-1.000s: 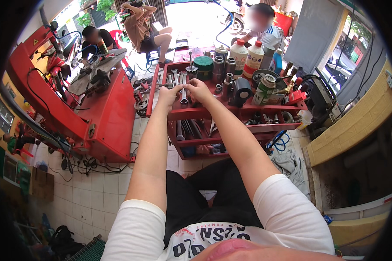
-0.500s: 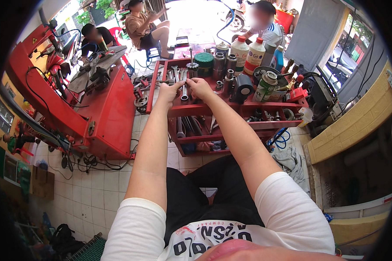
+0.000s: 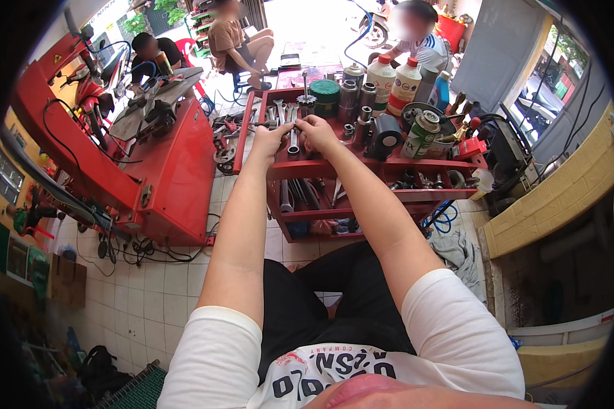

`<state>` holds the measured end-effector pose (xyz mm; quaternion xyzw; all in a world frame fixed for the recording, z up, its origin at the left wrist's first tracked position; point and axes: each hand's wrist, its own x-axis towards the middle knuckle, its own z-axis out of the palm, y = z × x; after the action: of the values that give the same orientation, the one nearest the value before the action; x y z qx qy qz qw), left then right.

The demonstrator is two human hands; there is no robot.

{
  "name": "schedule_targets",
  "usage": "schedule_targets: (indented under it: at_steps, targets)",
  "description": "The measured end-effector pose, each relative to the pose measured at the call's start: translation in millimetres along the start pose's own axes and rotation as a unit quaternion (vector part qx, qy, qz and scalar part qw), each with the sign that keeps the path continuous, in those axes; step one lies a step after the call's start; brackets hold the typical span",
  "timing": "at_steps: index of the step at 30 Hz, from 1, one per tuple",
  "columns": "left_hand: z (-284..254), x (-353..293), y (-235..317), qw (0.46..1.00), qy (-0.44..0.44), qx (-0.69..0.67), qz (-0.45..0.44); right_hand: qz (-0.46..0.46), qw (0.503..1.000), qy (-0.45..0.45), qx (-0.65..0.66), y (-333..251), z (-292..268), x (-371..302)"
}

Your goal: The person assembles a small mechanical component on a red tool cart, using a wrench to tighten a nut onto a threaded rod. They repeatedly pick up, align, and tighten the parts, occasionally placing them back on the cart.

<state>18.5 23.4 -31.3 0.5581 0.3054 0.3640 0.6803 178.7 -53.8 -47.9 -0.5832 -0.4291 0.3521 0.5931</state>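
Note:
Over the top tray of the red tool cart (image 3: 361, 168), my left hand (image 3: 271, 140) and my right hand (image 3: 318, 136) meet almost fingertip to fingertip. Both are closed in a pinch, and whatever lies between the fingers is too small to make out. Just beneath and between them, a wrench (image 3: 293, 144) lies lengthwise in the tray. More wrenches (image 3: 280, 110) rest beyond the left fingers. A toothed metal part with an upright rod (image 3: 306, 99) stands past the right hand, next to a green round tub (image 3: 325, 98).
Steel sockets (image 3: 348, 101), two white bottles with red caps (image 3: 404, 86) and a spray can (image 3: 421, 133) crowd the cart's right side. A red machine (image 3: 167, 184) stands at left. Three people sit beyond the cart. Cables (image 3: 150, 255) run over the tiled floor.
My hands stay together over the tray, with slight finger movement. The whole view has shifted a little. In the background, the person in the brown shirt has lowered their raised arms.

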Motion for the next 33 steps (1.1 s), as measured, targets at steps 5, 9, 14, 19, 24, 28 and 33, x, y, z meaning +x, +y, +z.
schedule_targets:
  at_steps: [5,9,14,19,24,28,33]
  targets:
    - [0,1,1,1.0,-0.006,0.009,0.005,0.009,1.0,-0.016,-0.01,-1,-2,0]
    - [0,1,0,0.998,0.039,-0.043,-0.02,0.016,1.0,-0.006,0.01,-2,1,-1]
    - [9,3,2,0.997,0.052,-0.053,-0.022,-0.02,0.999,0.01,-0.039,7,-3,5]
    - [0,5,-1,0.999,0.032,-0.034,-0.015,0.014,0.998,-0.004,-0.059,-1,1,0]
    - [2,5,-3,0.998,0.042,-0.051,-0.007,0.003,0.998,-0.006,-0.059,-3,0,-2]
    - [1,6,-3,0.998,0.028,-0.055,0.001,-0.007,0.999,-0.008,-0.045,0,0,0]
    - [1,3,-2,0.998,0.032,-0.056,0.004,0.003,0.999,-0.002,-0.04,0,0,0]
